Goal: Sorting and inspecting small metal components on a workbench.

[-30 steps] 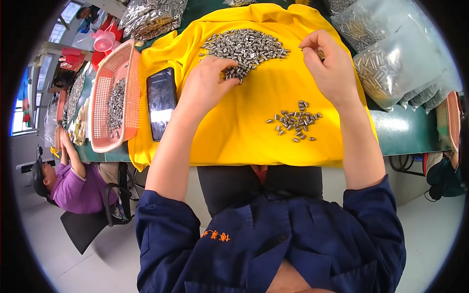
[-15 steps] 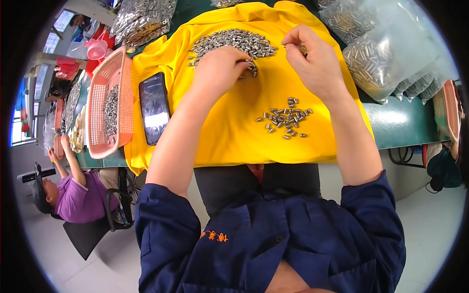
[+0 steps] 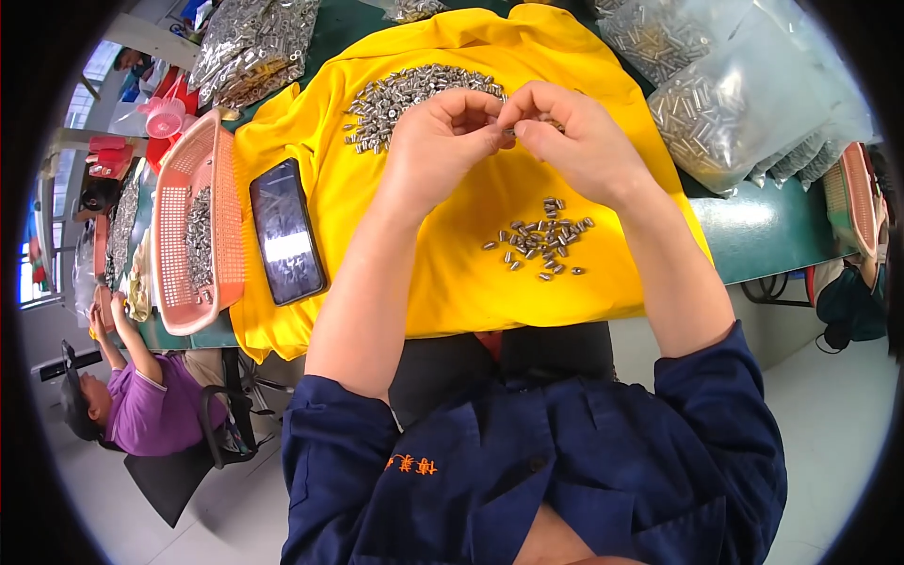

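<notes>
Both hands meet above the yellow cloth (image 3: 443, 292), fingertips touching. My left hand (image 3: 438, 146) is closed in a pinch, and so is my right hand (image 3: 579, 141). A small metal piece (image 3: 509, 133) shows between their tips; its exact shape is mostly hidden. More small metallic bits sit under the curled fingers of my right hand. Just beyond my left hand spreads a large pile of short silver metal cylinders (image 3: 405, 99), partly covered by that hand. Nearer to me, below my right hand, lies a smaller loose group of similar cylinders (image 3: 541, 240).
A black phone (image 3: 287, 233) lies on the cloth's left side, beside a pink plastic basket (image 3: 231, 254) of metal parts. Clear bags of metal parts (image 3: 702, 118) stand at the right, another bag (image 3: 254, 47) at the back left. A person in purple (image 3: 160, 410) sits at the left.
My left hand has left the large pile and moved right, while my right hand has come left, so their fingertips meet. The whole view has shifted slightly.
</notes>
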